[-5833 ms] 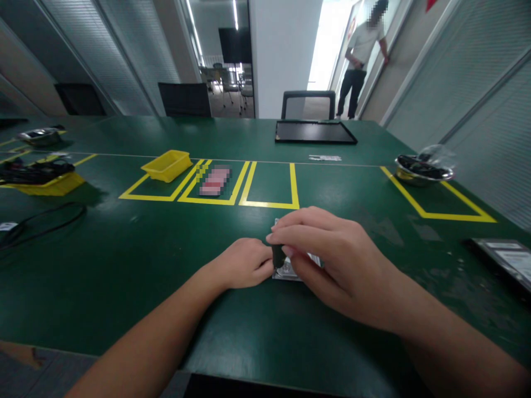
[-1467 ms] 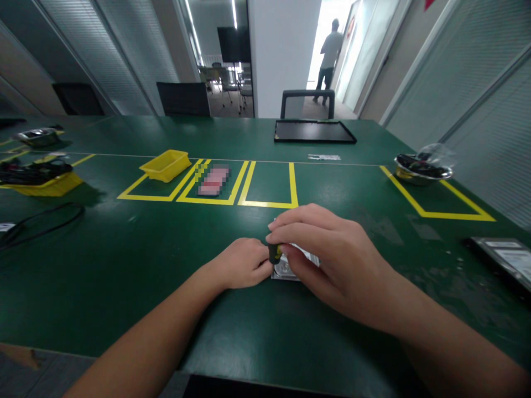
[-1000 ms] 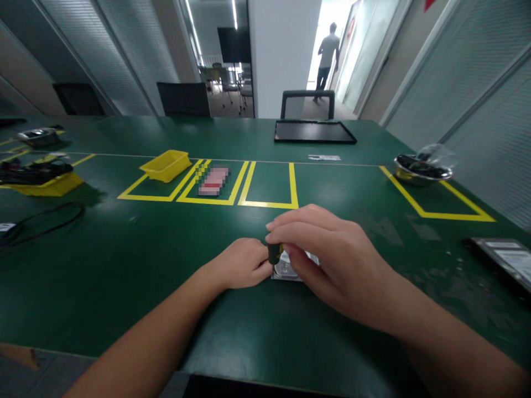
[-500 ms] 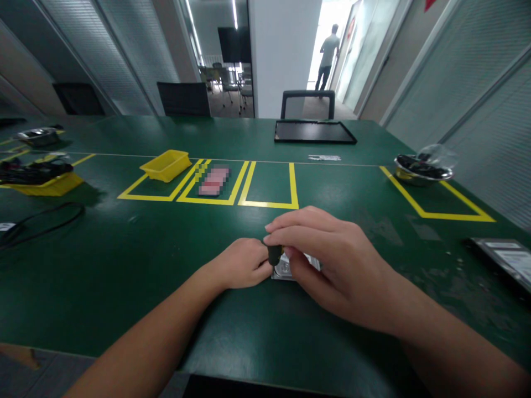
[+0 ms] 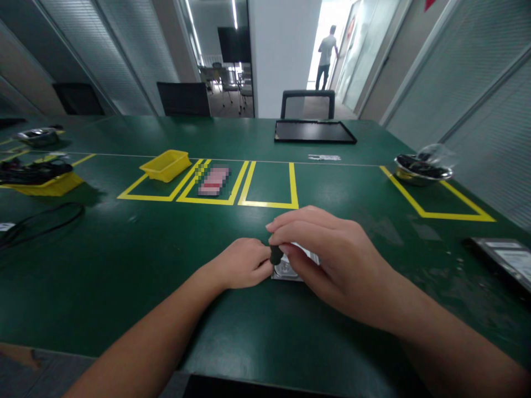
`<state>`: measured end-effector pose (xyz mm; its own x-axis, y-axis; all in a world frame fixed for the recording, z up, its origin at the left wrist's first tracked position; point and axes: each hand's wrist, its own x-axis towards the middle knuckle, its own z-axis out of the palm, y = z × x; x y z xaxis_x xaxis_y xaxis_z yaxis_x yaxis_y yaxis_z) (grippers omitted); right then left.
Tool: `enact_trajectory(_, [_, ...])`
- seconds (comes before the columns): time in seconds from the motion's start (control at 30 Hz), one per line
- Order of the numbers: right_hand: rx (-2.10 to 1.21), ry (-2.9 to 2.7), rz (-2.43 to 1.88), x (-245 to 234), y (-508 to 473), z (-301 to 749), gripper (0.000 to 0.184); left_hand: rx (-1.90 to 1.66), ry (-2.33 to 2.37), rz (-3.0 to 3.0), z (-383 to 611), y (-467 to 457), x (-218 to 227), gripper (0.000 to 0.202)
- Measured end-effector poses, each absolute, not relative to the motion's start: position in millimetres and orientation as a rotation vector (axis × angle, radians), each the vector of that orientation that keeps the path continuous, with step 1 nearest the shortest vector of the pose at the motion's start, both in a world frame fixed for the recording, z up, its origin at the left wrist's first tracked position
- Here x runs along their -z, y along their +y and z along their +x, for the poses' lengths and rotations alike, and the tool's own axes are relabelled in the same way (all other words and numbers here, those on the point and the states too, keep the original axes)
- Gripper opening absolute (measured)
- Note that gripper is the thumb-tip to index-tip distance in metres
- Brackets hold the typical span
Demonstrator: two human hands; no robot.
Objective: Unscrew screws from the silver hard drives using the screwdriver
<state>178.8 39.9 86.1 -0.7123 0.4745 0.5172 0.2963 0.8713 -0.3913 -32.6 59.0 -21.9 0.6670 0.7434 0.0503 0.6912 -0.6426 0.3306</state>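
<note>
A small silver hard drive [image 5: 286, 270] lies flat on the green table [image 5: 166, 265], mostly hidden under my hands. My right hand [image 5: 332, 260] is above it, fingers pinched round the black handle of a small screwdriver [image 5: 275, 255] that stands upright on the drive. My left hand [image 5: 244, 262] is closed and rests on the table against the drive's left edge, its fingertips touching the drive.
Yellow taped boxes mark the table farther back, with a yellow tray [image 5: 166, 165] and a pink item [image 5: 213, 181]. A black tray [image 5: 314, 132] lies at the far edge, a metal bowl [image 5: 422, 168] at right, another drive [image 5: 504, 262] far right, cables [image 5: 37, 171] at left. A person [image 5: 327, 55] stands in the doorway.
My right fingers have shifted slightly round the screwdriver handle. Both hands and the drive stay in place. The person in the doorway has moved a little.
</note>
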Motion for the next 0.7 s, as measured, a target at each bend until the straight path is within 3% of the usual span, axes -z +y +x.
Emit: enact_trajectory(0.7, [-0.464, -2.395, -0.535, -84.3, 39.4, 178.1, 0.024, -0.194, 1.196, 2.663, -33.8, 58.7, 24.3, 0.031])
